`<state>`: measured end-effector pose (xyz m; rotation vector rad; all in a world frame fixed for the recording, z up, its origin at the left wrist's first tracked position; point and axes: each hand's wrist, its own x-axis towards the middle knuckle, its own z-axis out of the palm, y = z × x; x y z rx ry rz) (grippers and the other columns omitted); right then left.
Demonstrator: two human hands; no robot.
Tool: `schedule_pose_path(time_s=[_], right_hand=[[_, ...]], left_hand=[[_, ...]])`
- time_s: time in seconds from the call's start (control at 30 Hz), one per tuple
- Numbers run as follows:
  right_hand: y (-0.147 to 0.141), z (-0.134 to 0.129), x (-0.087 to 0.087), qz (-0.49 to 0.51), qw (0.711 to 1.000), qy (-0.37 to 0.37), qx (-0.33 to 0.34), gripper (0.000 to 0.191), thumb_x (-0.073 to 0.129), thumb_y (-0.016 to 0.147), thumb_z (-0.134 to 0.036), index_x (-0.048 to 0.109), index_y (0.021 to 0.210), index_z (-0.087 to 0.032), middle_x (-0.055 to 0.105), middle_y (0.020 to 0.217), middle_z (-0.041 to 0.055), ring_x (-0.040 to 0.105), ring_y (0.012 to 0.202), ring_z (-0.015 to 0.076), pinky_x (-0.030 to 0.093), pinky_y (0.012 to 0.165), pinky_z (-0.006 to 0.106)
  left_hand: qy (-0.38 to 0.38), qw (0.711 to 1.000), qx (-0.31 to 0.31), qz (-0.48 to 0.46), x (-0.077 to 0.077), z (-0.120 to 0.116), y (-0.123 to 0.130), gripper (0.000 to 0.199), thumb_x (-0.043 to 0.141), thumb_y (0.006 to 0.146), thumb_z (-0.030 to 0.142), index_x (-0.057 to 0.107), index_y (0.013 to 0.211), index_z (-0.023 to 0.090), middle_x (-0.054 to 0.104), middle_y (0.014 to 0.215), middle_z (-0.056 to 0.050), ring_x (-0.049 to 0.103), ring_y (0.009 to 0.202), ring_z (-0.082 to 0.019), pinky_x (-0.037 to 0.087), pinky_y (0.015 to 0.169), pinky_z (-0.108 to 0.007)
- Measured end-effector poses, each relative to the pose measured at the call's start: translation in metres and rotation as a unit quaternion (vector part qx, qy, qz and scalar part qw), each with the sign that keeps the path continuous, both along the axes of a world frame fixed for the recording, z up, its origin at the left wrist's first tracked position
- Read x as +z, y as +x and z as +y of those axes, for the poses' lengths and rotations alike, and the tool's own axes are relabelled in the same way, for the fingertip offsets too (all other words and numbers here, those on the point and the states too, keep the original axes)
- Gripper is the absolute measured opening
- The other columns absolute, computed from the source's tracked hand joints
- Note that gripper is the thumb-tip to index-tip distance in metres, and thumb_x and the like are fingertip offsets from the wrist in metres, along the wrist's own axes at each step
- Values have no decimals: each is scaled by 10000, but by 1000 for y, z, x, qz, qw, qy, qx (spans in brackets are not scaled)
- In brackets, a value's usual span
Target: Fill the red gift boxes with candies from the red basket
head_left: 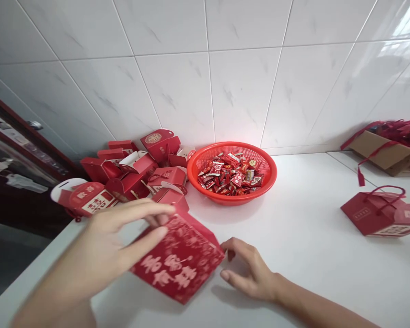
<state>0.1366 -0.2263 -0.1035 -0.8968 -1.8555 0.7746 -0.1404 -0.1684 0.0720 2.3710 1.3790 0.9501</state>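
My left hand [123, 241] grips a red gift box [181, 259] with pale lettering by its upper edge, thumb on the near face and fingers over the rim. The box is tilted above the white table. At its right corner is my right hand [249, 269], thumb and fingers apart; a fingertip is at or against the corner, and I cannot tell whether it touches. Just beyond the box stands a red plastic basket [232, 199] full of small wrapped candies [230, 173].
Several red gift boxes [133, 175] are piled at the left against the tiled wall [177, 91]. A red box with a cord handle [379, 212] stands on the right. Behind it, a cardboard carton [379, 148] holds red cords. A dark door frame [23, 136] borders the table's left side.
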Motion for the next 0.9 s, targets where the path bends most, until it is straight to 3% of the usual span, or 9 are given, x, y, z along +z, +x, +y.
schedule_pose_path(time_s=[0.07, 0.2, 0.4, 0.47, 0.57, 0.63, 0.7, 0.8, 0.9], right_hand=[[7, 3, 6, 38, 998, -15, -50, 278, 590, 988, -437, 596, 1137, -203, 693, 993, 77, 639, 870, 202, 544, 790, 315], [22, 13, 7, 41, 986, -23, -158, 192, 543, 1030, -407, 562, 1005, -218, 658, 917, 50, 599, 819, 191, 528, 754, 314], [30, 21, 5, 15, 977, 32, -211, 202, 567, 1024, -392, 519, 909, -232, 606, 848, 27, 593, 784, 185, 533, 718, 311], [30, 21, 5, 3, 977, 47, -209, 173, 592, 1006, -393, 548, 1025, -227, 640, 942, 52, 613, 829, 198, 555, 756, 331], [33, 20, 5, -19, 978, 57, -199, 373, 628, 973, -400, 515, 1284, -226, 658, 1150, 106, 644, 945, 236, 577, 841, 383], [35, 20, 4, -38, 980, 51, -186, 481, 639, 962, -403, 473, 1380, -234, 648, 1227, 121, 648, 979, 248, 579, 869, 402], [36, 20, 3, -53, 983, 38, -172, 530, 639, 956, -404, 453, 1424, -240, 653, 1237, 117, 645, 969, 245, 579, 867, 401], [35, 21, -1, -64, 987, 1, -149, 590, 649, 940, -408, 435, 1465, -245, 652, 1299, 124, 645, 949, 238, 578, 868, 403], [33, 22, -5, -60, 989, -35, -128, 690, 684, 898, -392, 401, 1510, -246, 623, 1407, 138, 657, 971, 244, 572, 902, 418]], left_hand=[[-8, 999, -27, -34, -5, -2, 25, 173, 696, 850, 341, 813, 977, 333, 807, 946, 5, 762, 813, -208, 660, 797, -296], [-17, 996, -49, -69, -18, -1, 57, 168, 665, 887, 250, 792, 992, 278, 786, 888, 1, 723, 691, -151, 615, 604, -213], [20, 987, -145, -60, -40, -3, 83, 211, 597, 959, 147, 760, 1064, 229, 801, 987, -22, 760, 872, -161, 627, 813, -246], [23, 979, -194, -53, -45, -4, 89, 240, 590, 972, 138, 747, 1132, 224, 805, 1076, -38, 758, 1009, -180, 619, 916, -273], [20, 970, -234, -56, -47, 0, 88, 270, 577, 993, 158, 731, 1205, 224, 790, 1194, -64, 734, 1139, -205, 603, 999, -315], [27, 974, -213, -68, -42, 9, 81, 260, 555, 1011, 203, 740, 1193, 221, 783, 1219, -77, 735, 1142, -216, 600, 1002, -330], [43, 987, -146, -60, -35, 22, 68, 269, 520, 1017, 251, 760, 1134, 218, 789, 1182, -80, 742, 1107, -223, 596, 986, -335], [33, 998, -10, 58, -23, 43, 42, 323, 505, 960, 325, 776, 1102, 225, 785, 1179, -82, 727, 1100, -265, 578, 987, -384], [-54, 981, 10, 185, -17, 59, 16, 292, 570, 853, 369, 801, 993, 259, 804, 1134, -59, 736, 1057, -301, 592, 857, -365]])
